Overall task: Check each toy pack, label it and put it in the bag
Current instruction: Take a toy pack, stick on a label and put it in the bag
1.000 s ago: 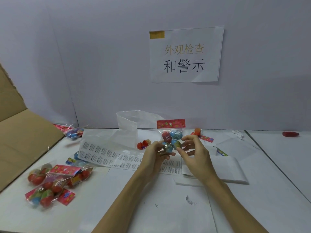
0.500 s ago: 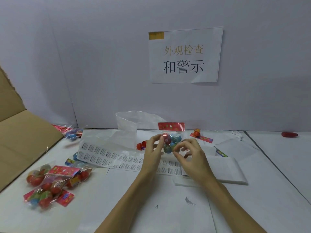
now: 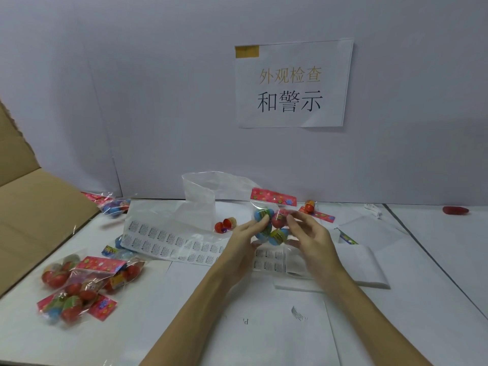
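A clear toy pack [image 3: 273, 223] with a red header card and blue, red and yellow egg toys is held upright above the table centre. My left hand [image 3: 244, 240] grips its left side with curled fingers, and my right hand [image 3: 311, 237] pinches its right side. A sheet of small printed labels [image 3: 169, 240] lies flat just left of and under my hands. Behind it stands a clear plastic bag [image 3: 200, 199], open at the top.
Several more toy packs [image 3: 87, 283] lie at the front left, another pack [image 3: 116, 206] at the back left by a cardboard flap [image 3: 34, 215]. Loose egg toys [image 3: 225, 224] sit near the bag. White folded paper [image 3: 361, 268] lies right of my hands, a red object [image 3: 455, 210] far right.
The pack dipped toward the table and now is raised again and turned between both hands; my fingers have shifted round its sides.
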